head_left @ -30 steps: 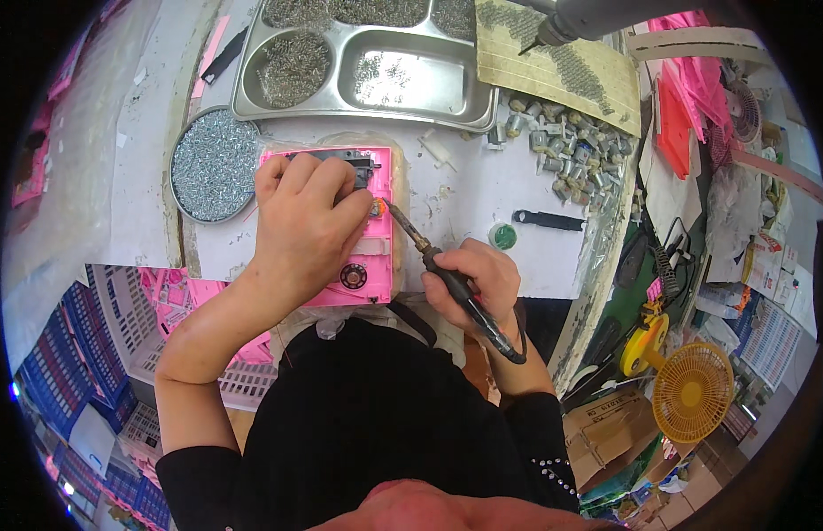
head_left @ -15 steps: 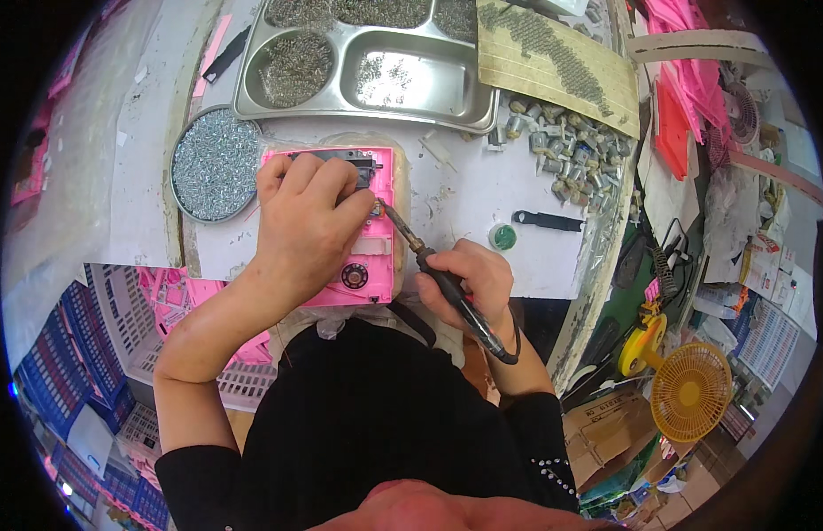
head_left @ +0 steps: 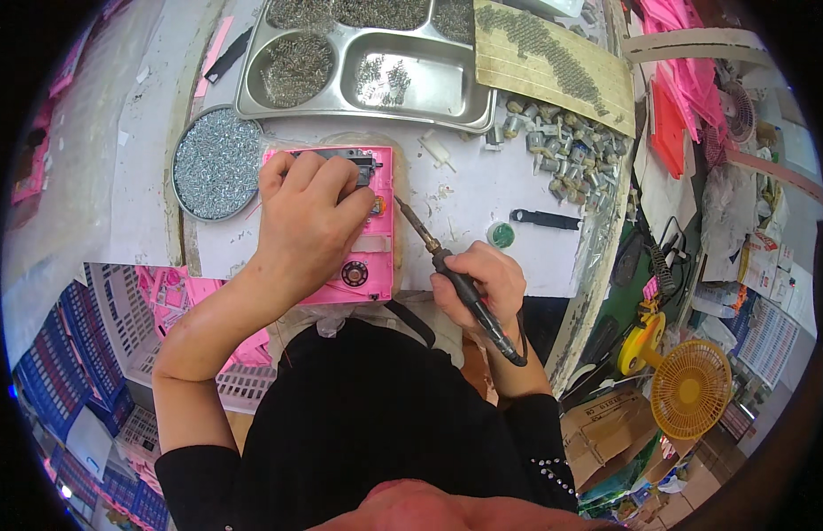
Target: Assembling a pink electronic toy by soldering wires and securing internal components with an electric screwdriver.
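A pink plastic housing [head_left: 383, 257] lies on a padded support in front of me, with a dark slotted part along its top and a round black piece [head_left: 355, 273] near its lower end. My left hand [head_left: 309, 208] rests over the housing with fingers bent and fingertips pressed together inside it; what they pinch is hidden. In my right hand [head_left: 484, 281] is a black-handled soldering iron [head_left: 464, 288], gripped like a pen. Its tip is just off the housing's right edge, apart from a small coppery part [head_left: 378, 206] inside.
A steel compartment tray [head_left: 411, 112] with small springs stands at the back, a cardboard sheet [head_left: 553, 80] over its right side. Several small motors [head_left: 575, 155] lie below it. A round dish of screws [head_left: 218, 164] is at left. Nearby are a green-filled pot [head_left: 501, 234] and a black strip [head_left: 546, 219].
The soldering iron has moved right and slightly down, its tip leaving the coppery part in the housing. My left hand has stayed in place.
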`<state>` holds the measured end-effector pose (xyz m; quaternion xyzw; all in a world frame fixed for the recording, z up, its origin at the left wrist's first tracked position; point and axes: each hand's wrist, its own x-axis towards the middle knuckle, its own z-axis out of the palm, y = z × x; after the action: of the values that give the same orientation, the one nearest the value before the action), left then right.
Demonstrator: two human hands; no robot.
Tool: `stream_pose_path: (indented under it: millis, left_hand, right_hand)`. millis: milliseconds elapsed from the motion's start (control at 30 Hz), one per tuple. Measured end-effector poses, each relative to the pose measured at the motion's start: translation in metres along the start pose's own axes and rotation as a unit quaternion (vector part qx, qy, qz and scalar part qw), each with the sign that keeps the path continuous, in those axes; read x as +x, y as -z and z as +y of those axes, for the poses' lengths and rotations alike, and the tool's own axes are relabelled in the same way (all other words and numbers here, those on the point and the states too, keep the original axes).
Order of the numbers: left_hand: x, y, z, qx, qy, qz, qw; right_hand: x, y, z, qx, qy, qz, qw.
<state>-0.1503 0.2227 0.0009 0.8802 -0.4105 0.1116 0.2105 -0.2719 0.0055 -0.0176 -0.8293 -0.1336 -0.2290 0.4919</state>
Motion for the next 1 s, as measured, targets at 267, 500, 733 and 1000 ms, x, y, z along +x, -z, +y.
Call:
stream_pose_path:
  millis: [267,500,733,1000]
  left_hand:
    - [-0.002,0.002,-0.001,-0.004,-0.004,-0.022,1.000]
    - [0.000,0.013,-0.008,-0.039,-0.012,0.001,0.999]
    - [-0.034,0.056,-0.054,0.003,0.083,-0.174,0.981]
    - [-0.036,0.049,-0.053,0.027,0.050,-0.076,0.995]
  right_hand:
    - [0.001,-0.001,-0.001,0.004,0.004,0.006,1.000]
    - [0.001,0.003,0.000,-0.005,0.006,-0.003,1.000]
    - [0.000,0.011,0.003,-0.024,-0.009,-0.002,1.000]
    - [0.014,0.005,-0.003,-0.011,0.018,0.002,1.000]
